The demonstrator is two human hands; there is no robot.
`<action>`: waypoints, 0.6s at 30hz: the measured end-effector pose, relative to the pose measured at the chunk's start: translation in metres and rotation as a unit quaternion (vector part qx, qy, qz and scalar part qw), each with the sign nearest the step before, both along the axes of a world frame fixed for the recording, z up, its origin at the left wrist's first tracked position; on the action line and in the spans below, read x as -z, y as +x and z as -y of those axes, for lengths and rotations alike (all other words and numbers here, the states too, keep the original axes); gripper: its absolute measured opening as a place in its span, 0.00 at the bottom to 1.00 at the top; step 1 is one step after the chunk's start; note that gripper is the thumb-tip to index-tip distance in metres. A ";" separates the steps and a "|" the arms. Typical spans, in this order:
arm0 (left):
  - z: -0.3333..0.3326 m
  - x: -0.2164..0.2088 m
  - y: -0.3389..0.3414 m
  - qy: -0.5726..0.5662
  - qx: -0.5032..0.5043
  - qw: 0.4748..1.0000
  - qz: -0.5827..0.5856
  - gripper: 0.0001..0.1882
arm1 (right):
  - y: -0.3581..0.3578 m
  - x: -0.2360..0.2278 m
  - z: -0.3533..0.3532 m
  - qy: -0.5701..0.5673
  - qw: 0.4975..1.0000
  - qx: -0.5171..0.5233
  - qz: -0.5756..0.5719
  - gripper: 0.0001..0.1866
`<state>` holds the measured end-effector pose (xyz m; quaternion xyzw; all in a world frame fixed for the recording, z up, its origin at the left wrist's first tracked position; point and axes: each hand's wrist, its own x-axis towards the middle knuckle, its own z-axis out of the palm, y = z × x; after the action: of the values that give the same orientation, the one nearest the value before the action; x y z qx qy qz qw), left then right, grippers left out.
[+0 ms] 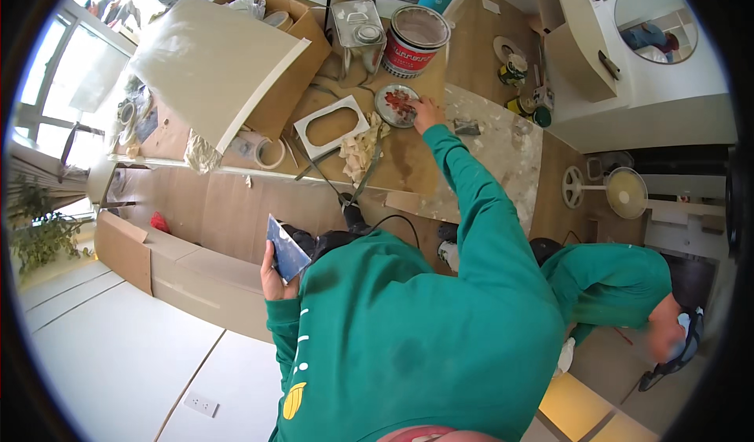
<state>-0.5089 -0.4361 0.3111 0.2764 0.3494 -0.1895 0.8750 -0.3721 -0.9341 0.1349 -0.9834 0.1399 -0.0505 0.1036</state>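
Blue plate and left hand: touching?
Touching. The head view shows the left hand wrapped around the near edge of the blue plate, fingers up along its left side, no gap visible between them.

Downward head view (wide fisheye)

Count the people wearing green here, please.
2: one person in the middle, left hand holding a blue plate, right hand at a round lid; and a co-worker bending over on the right. Others may be hidden.
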 end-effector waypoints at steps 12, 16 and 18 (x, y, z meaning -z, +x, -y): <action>-0.049 0.024 0.010 0.039 -0.124 0.991 0.028 0.09 | 0.002 0.000 -0.004 0.020 0.999 0.035 -0.023 0.27; -0.045 0.022 0.004 0.046 -0.138 0.989 0.019 0.09 | 0.004 0.001 -0.007 0.024 0.999 0.033 -0.035 0.27; -0.048 0.023 0.002 0.047 -0.139 0.989 0.015 0.09 | 0.003 0.001 -0.007 0.027 0.998 0.034 -0.035 0.27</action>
<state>-0.5068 -0.3884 0.2882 0.2685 0.3802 -0.0452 0.8839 -0.3687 -0.9271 0.1334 -0.9763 0.1776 -0.0160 0.1230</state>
